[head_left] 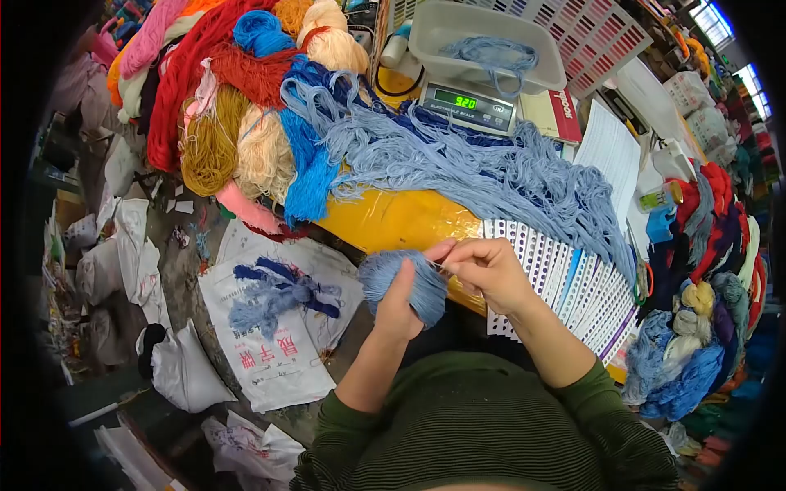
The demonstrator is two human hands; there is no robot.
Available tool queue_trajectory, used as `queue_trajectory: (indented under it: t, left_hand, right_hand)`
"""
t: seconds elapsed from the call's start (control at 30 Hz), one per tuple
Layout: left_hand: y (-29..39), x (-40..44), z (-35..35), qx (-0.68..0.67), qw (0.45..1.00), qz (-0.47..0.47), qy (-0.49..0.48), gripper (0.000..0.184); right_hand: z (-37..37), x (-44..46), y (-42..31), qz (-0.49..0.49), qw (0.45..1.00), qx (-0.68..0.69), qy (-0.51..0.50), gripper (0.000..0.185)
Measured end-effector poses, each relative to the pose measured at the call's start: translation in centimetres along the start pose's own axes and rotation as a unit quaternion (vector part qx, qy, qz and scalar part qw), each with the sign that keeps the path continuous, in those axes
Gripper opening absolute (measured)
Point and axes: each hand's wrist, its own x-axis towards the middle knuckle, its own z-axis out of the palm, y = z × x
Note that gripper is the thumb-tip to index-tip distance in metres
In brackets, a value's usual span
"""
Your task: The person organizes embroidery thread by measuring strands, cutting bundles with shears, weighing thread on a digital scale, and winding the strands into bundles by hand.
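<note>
My left hand (399,304) is wrapped round a ball of light blue yarn (378,277), thumb lying across its front. Close beside it, my right hand (491,274) pinches a thin strand at the ball's right side; the strand is too fine to follow far. Behind both hands, a long heap of loose light blue yarn (458,176) spreads over the yellow table (401,221). An electronic scale (468,108) reads 9.20 and bears a clear plastic tub (548,69) with a small light blue hank (495,56) in it.
Skeins of red yarn (176,90) and other colours pile at the back left. Punched white strips (565,286) lie at the table's right front. A white sack (274,352) with blue yarn scraps is on the floor. More coloured yarn (679,352) hangs at the right.
</note>
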Motion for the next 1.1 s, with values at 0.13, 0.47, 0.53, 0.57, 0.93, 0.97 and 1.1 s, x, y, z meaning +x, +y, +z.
queue_trajectory:
  t: [0.13,0.47,0.53,0.57,0.93,0.97,1.1]
  left_hand:
    - [0.1,0.0,-0.4,0.003,1.000,0.010,0.000,0.049]
    - [0.0,0.2,0.0,0.060,0.998,0.019,-0.001,0.047]
    - [0.0,0.3,-0.1,0.048,0.998,0.020,-0.018,0.044]
    - [0.0,0.3,-0.1,0.044,0.999,0.020,-0.019,0.044]
    - [0.5,0.1,-2.2,0.060,0.996,-0.024,0.055,0.026]
    - [1.6,-0.5,-3.5,0.040,0.998,-0.042,0.024,0.025]
    - [5.7,-4.3,-5.1,0.011,0.986,0.082,0.142,0.018]
  right_hand:
    - [-0.4,0.2,0.0,0.031,0.997,0.060,-0.024,0.007]
    - [0.4,0.9,-0.4,0.024,0.998,-0.052,-0.005,0.005]
    - [0.5,0.9,-0.3,0.026,0.999,-0.033,0.003,0.005]
    - [0.5,0.9,-0.2,0.027,0.999,-0.023,0.007,0.005]
    - [-2.2,0.7,-1.3,0.139,0.963,0.186,-0.132,0.005]
    - [-3.0,1.3,-1.8,0.102,0.989,0.057,-0.094,0.006]
    - [-8.2,6.4,-3.6,-0.153,0.865,-0.466,0.104,0.008]
